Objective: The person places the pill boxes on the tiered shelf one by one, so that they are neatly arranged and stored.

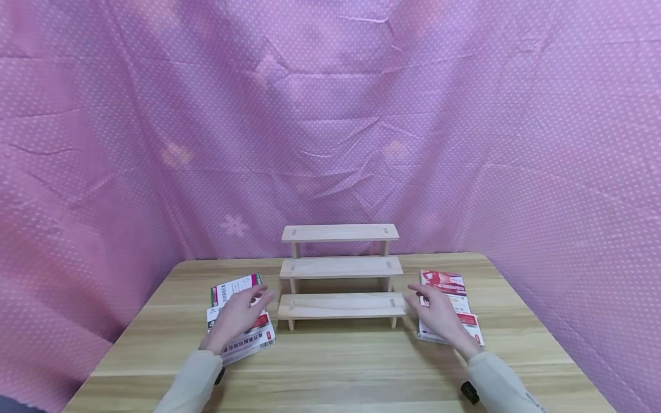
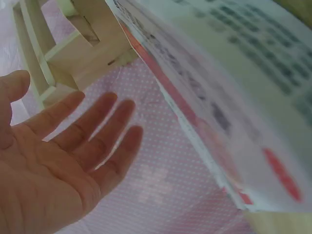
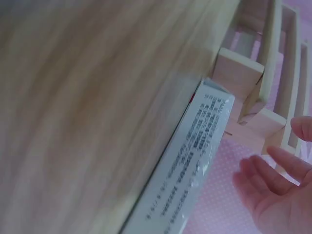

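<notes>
Above a group of printed cardboard boxes [image 1: 250, 342] on the left, my left hand [image 1: 239, 315] hovers with nothing in it. Its fingers spread loosely in the left wrist view, beside a white box [image 2: 229, 97] with red marks. On the right, my right hand [image 1: 438, 312] hangs over a second group of boxes, among them a red and white one [image 1: 443, 281]. Relaxed fingers and a bare palm show in the right wrist view, near a white box's [image 3: 185, 161] printed side. The hands partly hide both groups.
Between the hands stands a three-step wooden rack [image 1: 341, 306], its shelves bare. A light wooden table [image 1: 341, 367] carries everything. Behind and at both sides hangs a pink dotted cloth [image 1: 330, 126].
</notes>
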`<state>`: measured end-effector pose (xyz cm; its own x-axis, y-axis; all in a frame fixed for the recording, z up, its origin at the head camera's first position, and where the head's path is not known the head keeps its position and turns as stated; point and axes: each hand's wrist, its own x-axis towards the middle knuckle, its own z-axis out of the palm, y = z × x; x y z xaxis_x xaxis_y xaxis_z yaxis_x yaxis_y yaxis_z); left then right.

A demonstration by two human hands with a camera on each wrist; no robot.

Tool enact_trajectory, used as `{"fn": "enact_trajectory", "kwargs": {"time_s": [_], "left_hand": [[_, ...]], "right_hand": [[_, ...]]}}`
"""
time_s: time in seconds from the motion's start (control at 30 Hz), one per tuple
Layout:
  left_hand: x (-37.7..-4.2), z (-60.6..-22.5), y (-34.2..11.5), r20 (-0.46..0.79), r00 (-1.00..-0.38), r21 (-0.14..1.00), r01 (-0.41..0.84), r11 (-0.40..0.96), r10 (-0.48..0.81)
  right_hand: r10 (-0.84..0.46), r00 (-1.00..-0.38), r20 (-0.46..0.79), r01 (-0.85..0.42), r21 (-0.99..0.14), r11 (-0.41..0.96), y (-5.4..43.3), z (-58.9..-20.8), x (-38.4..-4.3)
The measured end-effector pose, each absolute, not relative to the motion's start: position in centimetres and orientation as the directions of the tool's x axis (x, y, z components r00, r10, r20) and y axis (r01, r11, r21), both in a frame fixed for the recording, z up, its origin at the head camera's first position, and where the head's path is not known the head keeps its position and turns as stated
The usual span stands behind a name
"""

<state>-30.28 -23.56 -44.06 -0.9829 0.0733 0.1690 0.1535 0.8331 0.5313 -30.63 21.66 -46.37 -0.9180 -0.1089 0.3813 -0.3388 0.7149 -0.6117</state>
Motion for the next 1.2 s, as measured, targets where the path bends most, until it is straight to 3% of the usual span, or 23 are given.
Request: {"fn": "enact_trajectory", "kwargs": {"time_s": [0.2, 0.3, 0.53, 0.7, 1.2], "left_hand": [[-30.4, -44.5, -25.6, 0.131, -0.989, 0.696, 0.143, 0.704, 0.072], [-30.3, -44.9, -26.8, 0.092, -0.991, 0.724, 0.134, 0.677, 0.098], [-29.7, -45.3, -28.7, 0.030, -0.988, 0.736, 0.123, 0.666, 0.149], [-29.4, -45.4, -29.8, 0.016, -0.967, 0.769, 0.175, 0.615, 0.255], [-27.6, -45.5, -31.9, 0.048, -0.916, 0.581, 0.350, 0.735, 0.398]], "right_hand": [[-0.111, -0.974, 0.195, -0.225, -0.838, 0.497, 21.7, -46.3, -30.7], [-0.133, -0.985, 0.114, -0.157, -0.909, 0.387, 21.7, -46.2, -30.6], [-0.138, -0.990, 0.024, -0.059, -0.966, 0.251, 22.0, -46.8, -31.2], [-0.202, -0.979, -0.012, -0.039, -0.968, 0.250, 22.1, -47.2, -31.2], [-0.309, -0.945, -0.112, 0.090, -0.992, 0.082, 22.2, -47.5, -31.5]]}}
